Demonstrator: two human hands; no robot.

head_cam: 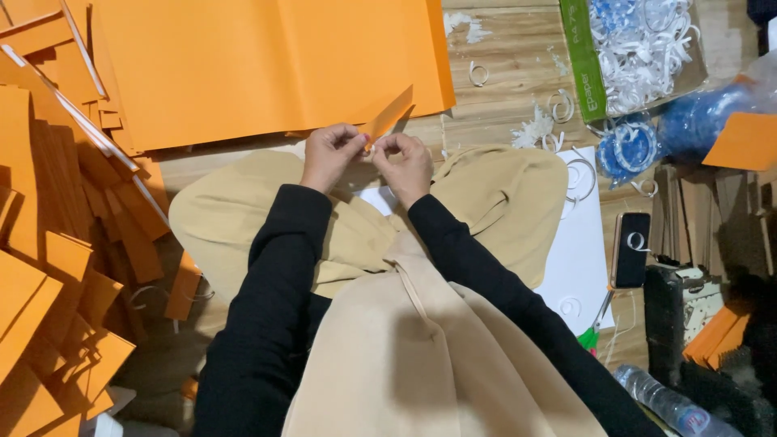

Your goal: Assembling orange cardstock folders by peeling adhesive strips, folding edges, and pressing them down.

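Both hands are pinched shut on one narrow orange paper strip [387, 118], right in front of the lap. The left hand [328, 154] curls its fingertips around the strip's lower end, and the right hand [405, 162] nips the same spot from the other side. The strip sticks up and away at a slant, flat and stiff like card. Behind it a big matte orange sheet [267, 65] lies on the wooden floor [510, 65]. Cut orange rectangles [57, 267] are piled on the left. Curly white paper coils [639, 40] fill a box on the right, with a dark phone [630, 249] on white paper nearby.
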